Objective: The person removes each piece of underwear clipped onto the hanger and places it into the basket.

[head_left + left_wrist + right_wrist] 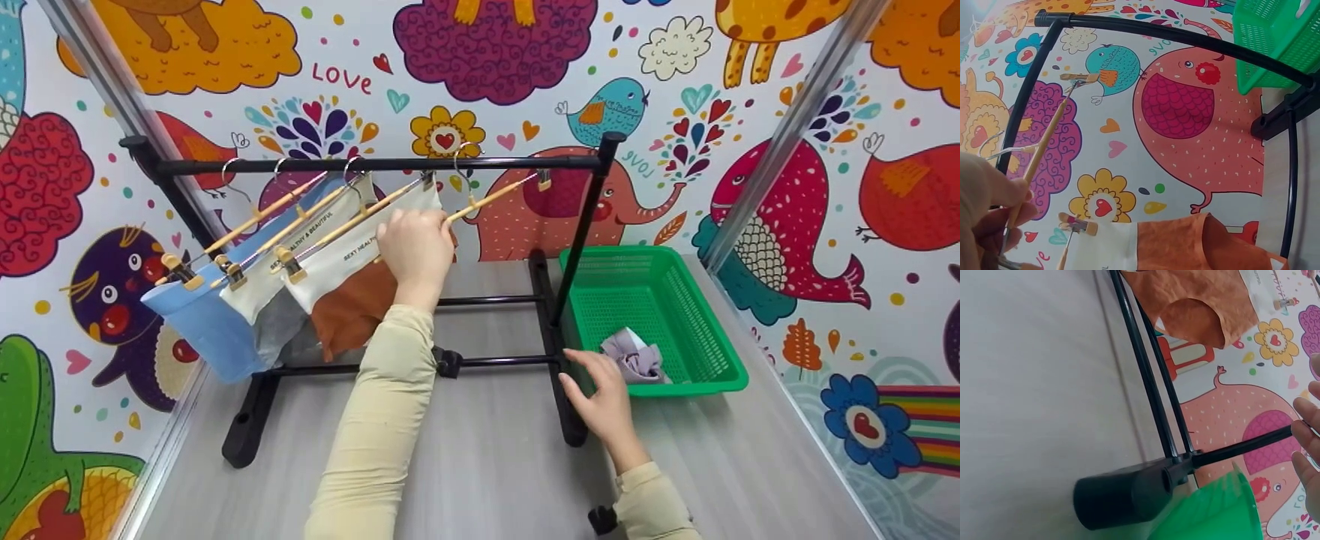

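My left hand (418, 251) grips the wooden bar of a clip hanger (495, 201), also seen as a slanted wooden bar (1047, 135) in the left wrist view. Its metal hook is over the black rail, and no garment shows on its visible end clip (544, 180). To the left, several hangers carry clipped underwear: a blue pair (214, 330), a grey and white pair (281, 330), and an orange-brown pair with a white waistband (356, 304). My right hand (604, 390) is held with fingers spread beside a green basket (705, 330), where a crumpled lilac garment (634, 358) lies.
The black garment rack (525, 163) stands on a grey surface (495, 465), its feet (251, 427) reaching forward. The basket sits against the rack's right side. Cartoon-printed wall panels (862, 225) and metal posts (802, 127) enclose the back and sides.
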Motion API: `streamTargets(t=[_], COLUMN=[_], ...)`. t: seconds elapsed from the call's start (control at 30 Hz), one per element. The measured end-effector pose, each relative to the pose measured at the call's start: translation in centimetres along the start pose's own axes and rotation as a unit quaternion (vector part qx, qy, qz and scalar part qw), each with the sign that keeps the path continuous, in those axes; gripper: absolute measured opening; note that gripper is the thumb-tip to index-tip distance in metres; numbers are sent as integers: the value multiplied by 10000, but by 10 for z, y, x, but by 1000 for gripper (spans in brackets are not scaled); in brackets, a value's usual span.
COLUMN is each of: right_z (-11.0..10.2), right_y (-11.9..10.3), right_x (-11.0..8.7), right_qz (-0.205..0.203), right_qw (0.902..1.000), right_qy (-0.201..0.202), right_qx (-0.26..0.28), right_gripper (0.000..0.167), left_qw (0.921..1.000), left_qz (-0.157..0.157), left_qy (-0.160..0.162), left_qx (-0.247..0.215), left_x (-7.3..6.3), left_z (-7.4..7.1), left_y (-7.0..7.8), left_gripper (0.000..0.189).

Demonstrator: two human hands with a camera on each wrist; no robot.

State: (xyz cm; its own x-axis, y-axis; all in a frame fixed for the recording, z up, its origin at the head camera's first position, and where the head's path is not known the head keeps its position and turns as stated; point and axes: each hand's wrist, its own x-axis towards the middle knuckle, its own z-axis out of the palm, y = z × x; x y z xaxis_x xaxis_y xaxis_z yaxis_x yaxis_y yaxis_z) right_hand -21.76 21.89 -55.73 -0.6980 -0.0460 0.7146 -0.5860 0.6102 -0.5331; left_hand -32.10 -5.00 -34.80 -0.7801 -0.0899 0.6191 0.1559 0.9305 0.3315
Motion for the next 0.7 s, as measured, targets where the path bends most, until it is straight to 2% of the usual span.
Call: streamTargets(t=[0.17, 0.43, 0.7], right_z=[6, 16, 27], right_y=[-3, -12, -19], right_x=[-2, 2, 11], right_qz=[95, 18, -110], right_qw=[9999, 9998, 9992], right_qy=[-90, -184, -392], right_qx=[34, 39, -28], right_gripper=[39, 39, 37], left_qw=[9998, 9995, 9998], left_qz=[-51, -21, -28], left_qy=[-149, -199, -186], left_qx=[76, 230, -73], left_x=[1, -3, -4], left_z=[6, 13, 13], left_y=[1, -1, -3], left_gripper=[12, 12, 12])
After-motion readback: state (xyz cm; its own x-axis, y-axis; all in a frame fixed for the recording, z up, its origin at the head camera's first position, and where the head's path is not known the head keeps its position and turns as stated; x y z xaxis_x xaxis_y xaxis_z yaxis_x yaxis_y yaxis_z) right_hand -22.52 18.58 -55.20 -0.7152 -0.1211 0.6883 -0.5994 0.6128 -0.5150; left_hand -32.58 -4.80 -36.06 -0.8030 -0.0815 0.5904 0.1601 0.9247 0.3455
